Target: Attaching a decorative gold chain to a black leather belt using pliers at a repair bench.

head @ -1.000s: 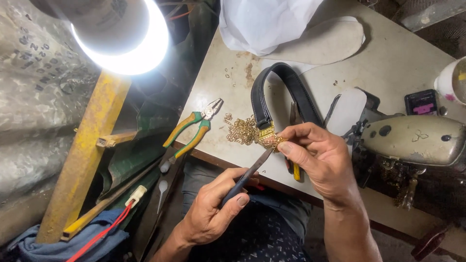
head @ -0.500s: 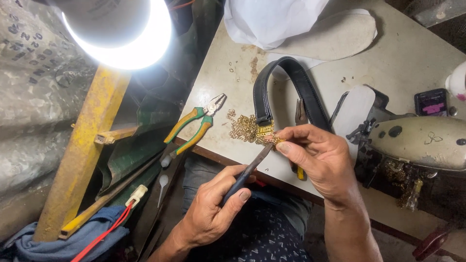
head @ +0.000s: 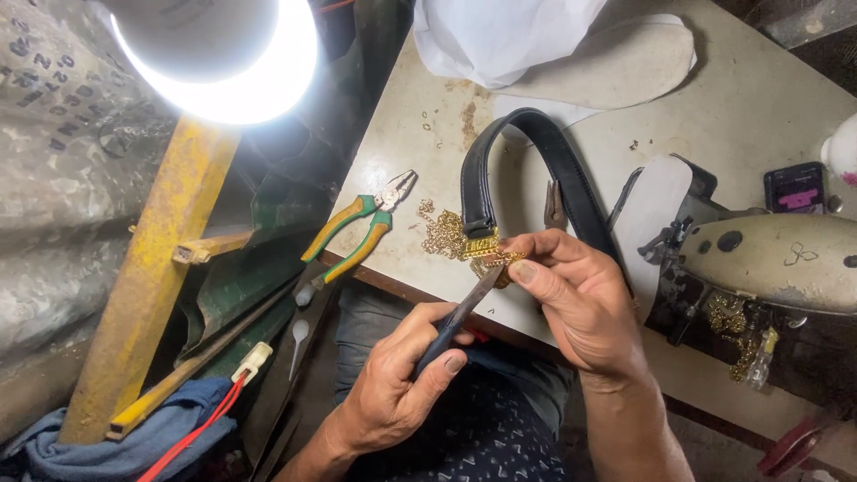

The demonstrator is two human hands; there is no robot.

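While my right hand (head: pixel 580 303) is pinching a gold chain (head: pixel 486 254) at the end of a black strap (head: pixel 553 165), my left hand (head: pixel 402 384) is gripping a dark-handled tool (head: pixel 460 317), its tip touching the chain just under my right thumb. Green-and-yellow pliers (head: pixel 357 228) are lying left of my grip.

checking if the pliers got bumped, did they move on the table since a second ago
No. The pliers lie at the same spot on the table edge, jaws pointing toward the strap, left of the chain pile; only the camera shifted.
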